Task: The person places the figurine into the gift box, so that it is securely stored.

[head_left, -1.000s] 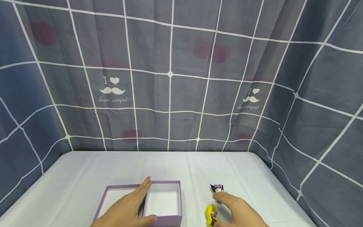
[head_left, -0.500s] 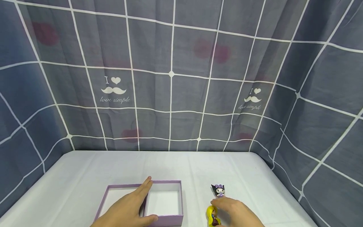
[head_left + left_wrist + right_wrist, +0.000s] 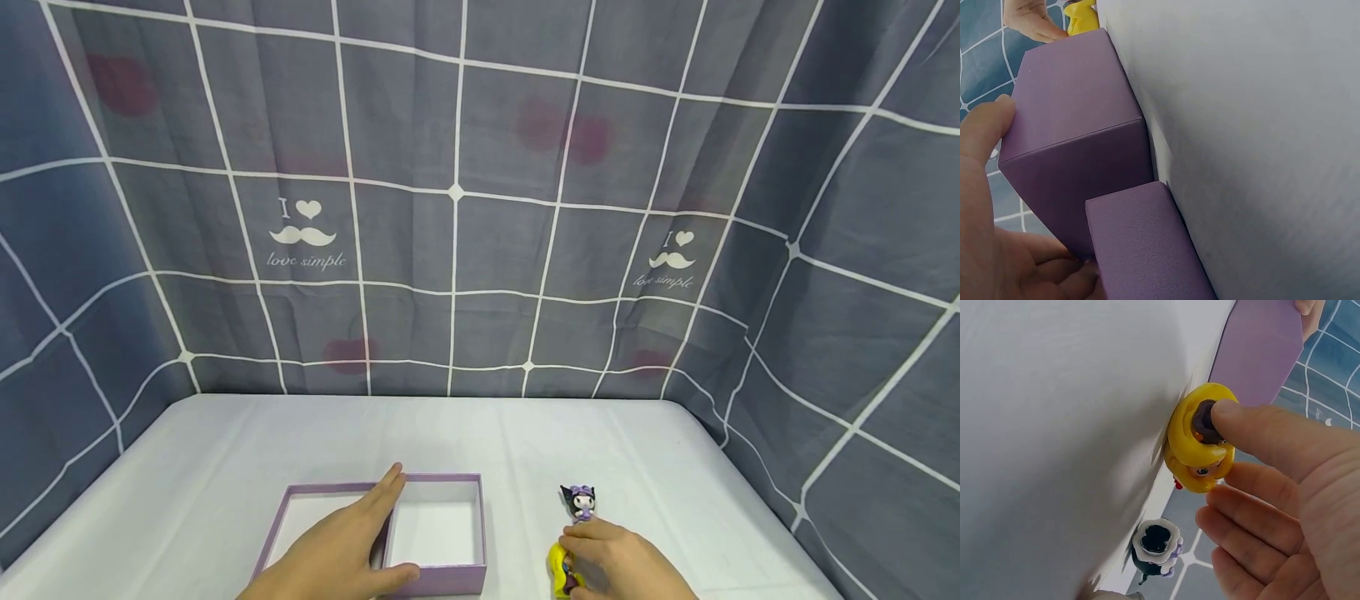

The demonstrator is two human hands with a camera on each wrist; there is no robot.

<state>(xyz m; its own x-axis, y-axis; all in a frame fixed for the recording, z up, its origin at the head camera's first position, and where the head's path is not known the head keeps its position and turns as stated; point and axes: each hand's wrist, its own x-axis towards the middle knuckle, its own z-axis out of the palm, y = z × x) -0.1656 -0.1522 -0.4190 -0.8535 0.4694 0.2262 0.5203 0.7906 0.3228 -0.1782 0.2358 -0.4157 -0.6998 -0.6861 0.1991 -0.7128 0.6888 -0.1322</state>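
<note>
Firstly, at the left, we see a shallow purple box with a white inside [image 3: 307,512]. The left hand [image 3: 337,542] is spread wide and grips the deeper, square purple box with a white inside [image 3: 450,579], its thumb at the near wall. This deeper box, we judge, is light, stiff card; we would hold it by the walls, gently, because they may dent. Further right, apart from it, is the small, glossy figurine with yellow hair and a dark purple base [image 3: 1194,447], low at the white surface [image 3: 375,433]; whether it touches, we cannot tell. Probably it is hard, light and slightly slippery, best taken around its thick middle. Just beyond lies a small black-and-white figurine with purple details [image 3: 582,502]. Lastly, the right hand [image 3: 626,562] pinches the yellow-haired one, thumb on the base, the other fingers loosely bent.
</note>
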